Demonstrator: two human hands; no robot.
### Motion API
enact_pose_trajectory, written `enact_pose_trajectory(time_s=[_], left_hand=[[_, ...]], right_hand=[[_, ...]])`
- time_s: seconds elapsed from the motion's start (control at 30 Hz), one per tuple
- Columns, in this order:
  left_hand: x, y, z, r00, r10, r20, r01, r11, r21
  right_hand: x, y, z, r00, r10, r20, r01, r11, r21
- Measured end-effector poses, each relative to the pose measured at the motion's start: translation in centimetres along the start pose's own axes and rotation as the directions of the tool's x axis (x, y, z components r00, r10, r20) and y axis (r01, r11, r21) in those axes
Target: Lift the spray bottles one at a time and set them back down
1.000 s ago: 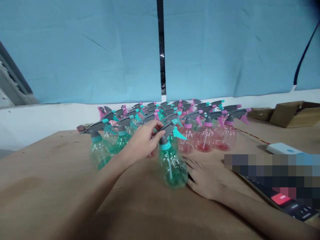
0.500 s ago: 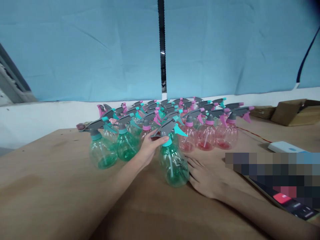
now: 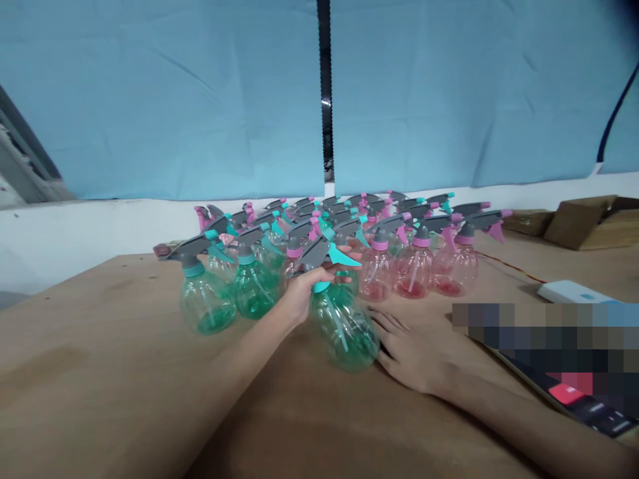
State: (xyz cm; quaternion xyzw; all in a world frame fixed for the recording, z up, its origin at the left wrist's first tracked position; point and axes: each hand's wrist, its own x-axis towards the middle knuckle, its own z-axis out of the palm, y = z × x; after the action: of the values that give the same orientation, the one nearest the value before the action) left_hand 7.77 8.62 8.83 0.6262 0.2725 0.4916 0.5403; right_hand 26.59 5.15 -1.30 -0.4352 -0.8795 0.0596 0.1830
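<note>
My left hand (image 3: 302, 293) is wrapped round the neck of a clear green spray bottle (image 3: 344, 332) with a grey and turquoise trigger head. The bottle leans to the left, its head towards my left wrist and its base on or just over the wooden table (image 3: 279, 412). My right hand (image 3: 412, 356) lies palm down on the table, fingers stretched out at the right side of the bottle's base. Whether its fingertips touch the bottle I cannot tell. Just behind stand a green spray bottle (image 3: 255, 289) and a pink spray bottle (image 3: 377, 276).
Several more pink and green spray bottles stand grouped towards the wall. At the right are a phone (image 3: 589, 402), partly blurred out, a white box-like device (image 3: 574, 291) with a thin wire, and an open cardboard box (image 3: 574, 223). A blue sheet (image 3: 200, 100) covers the wall.
The held bottle has tipped further left, its head moving left and down. More fingers of my left hand now show behind its neck. My right hand has stayed almost still.
</note>
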Motion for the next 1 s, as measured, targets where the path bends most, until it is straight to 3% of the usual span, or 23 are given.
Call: enact_pose_trajectory(time_s=[0.2,0.43,0.73,1.0], left_hand=[[-0.04,0.38,0.69,1.0,0.019,-0.014,-0.018,0.999,0.028],[0.06,-0.03,0.74,0.973,-0.024,-0.228,0.035,0.998,0.046],[0.24,0.29,0.71,0.993,0.048,-0.11,-0.041,0.997,0.064],[-0.02,0.46,0.95,0.99,0.023,-0.139,-0.018,0.999,0.037]], right_hand=[[0.0,-0.02,-0.04,1.0,-0.004,-0.004,0.004,1.0,-0.013],[0.02,0.08,0.07,1.0,-0.01,-0.002,0.01,1.0,-0.02],[0.01,0.03,-0.08,1.0,-0.019,0.001,0.019,1.0,-0.022],[0.02,0.03,-0.01,1.0,-0.006,0.003,0.006,1.0,-0.023]])
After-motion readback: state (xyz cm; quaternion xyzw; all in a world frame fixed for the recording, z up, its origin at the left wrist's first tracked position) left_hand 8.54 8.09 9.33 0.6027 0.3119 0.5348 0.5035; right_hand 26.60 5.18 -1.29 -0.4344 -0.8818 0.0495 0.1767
